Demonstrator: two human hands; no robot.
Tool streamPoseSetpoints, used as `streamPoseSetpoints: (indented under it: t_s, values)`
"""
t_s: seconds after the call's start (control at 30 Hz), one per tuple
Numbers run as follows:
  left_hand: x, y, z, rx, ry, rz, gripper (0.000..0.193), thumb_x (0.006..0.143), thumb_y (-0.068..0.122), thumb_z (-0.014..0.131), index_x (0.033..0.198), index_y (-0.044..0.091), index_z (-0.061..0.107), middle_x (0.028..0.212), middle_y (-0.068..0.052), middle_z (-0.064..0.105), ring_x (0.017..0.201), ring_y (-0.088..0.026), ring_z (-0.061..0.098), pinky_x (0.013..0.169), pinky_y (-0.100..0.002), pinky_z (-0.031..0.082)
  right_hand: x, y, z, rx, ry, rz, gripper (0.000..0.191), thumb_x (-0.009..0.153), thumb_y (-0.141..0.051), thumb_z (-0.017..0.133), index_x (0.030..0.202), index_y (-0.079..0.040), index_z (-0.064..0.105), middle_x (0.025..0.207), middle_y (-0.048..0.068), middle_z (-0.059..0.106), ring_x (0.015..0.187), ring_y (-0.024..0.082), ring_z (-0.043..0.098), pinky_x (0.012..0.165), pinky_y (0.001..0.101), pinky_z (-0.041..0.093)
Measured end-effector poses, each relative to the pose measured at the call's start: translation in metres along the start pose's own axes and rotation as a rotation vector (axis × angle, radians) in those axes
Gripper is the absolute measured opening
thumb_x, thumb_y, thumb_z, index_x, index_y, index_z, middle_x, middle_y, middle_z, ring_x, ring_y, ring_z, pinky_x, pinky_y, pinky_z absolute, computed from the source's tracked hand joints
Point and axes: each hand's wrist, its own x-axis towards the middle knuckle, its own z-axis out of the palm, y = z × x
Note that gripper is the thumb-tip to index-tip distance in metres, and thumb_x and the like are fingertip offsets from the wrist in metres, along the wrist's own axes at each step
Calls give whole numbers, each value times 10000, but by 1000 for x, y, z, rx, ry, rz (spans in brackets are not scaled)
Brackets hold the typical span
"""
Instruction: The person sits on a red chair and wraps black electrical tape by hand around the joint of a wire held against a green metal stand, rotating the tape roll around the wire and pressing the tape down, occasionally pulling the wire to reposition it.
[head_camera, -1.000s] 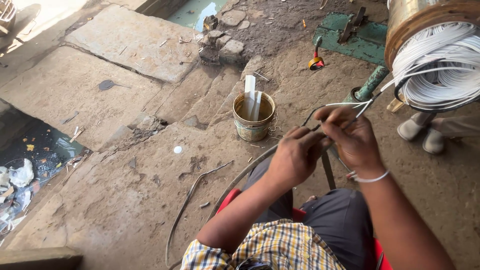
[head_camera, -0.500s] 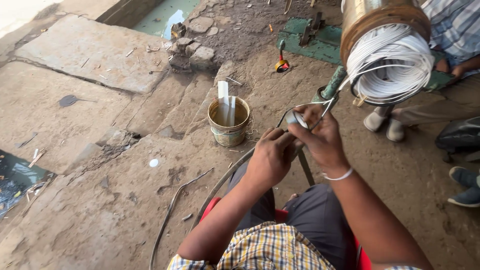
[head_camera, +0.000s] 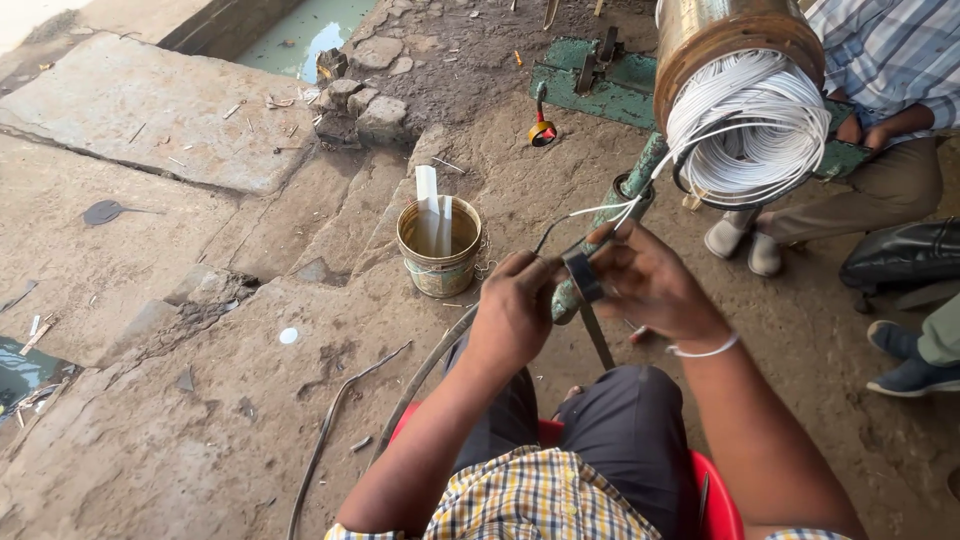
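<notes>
A small bucket stood on the cracked concrete ground to my left, two pale strips propped upright in its murky liquid, near enough to reach from my red seat. My left hand was closed around the lower part of a green pipe, fingers curled together to steady it, I judged, while the other hand worked. My right hand pinched a roll of black tape against that pipe, thumb and fingers clamped on the roll, a strip of it hanging down toward my lap. White wires ran along the pipe's top, from the work up to the coil of white winding that bulged out of a rusty motor casing; they were drawn fairly straight. Farther right sat another person in a checked shirt, feet by the casing. The yard was open and sunlit, with stagnant green water beyond the slabs and rubble.
</notes>
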Motion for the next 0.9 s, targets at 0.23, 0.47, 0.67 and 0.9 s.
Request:
streamPoseSetpoints:
  t_s: [0.23, 0.47, 0.67, 0.9]
  values:
    - [-4, 10, 6, -51, -68, -35, 219, 886, 5, 648, 1098, 27, 703, 955, -168, 678, 858, -378, 673, 740, -456, 534, 25, 34, 14, -87, 365, -146, 340, 894, -116, 843, 1137, -49, 615, 1316, 79, 646, 1125, 155, 638, 936, 305, 577]
    - [2, 16, -1, -27, -33, -35, 136, 921, 27, 677, 1048, 7, 722, 914, -172, 688, 823, -374, 677, 732, -446, 530, 13, 14, -21, -663, 13, -262, 390, 763, -159, 913, 1095, -107, 715, 1067, 8, 626, 1003, 153, 645, 908, 327, 541]
    - [6, 9, -1, 14, -30, -36, 169, 895, 11, 666, 1052, 6, 730, 931, -165, 703, 852, -367, 683, 754, -449, 535, 4, 3, -18, -60, -14, 2, 554, 789, -135, 907, 1266, -103, 628, 1046, 31, 698, 958, 142, 698, 871, 302, 577]
    - [1, 11, 10, 14, -67, -40, 191, 898, 33, 689, 1085, 27, 725, 913, -182, 687, 861, -396, 661, 768, -469, 523, 22, 30, 5, -194, 463, -237, 299, 944, -99, 833, 1038, -57, 552, 1186, 53, 662, 1146, 115, 642, 950, 281, 555]
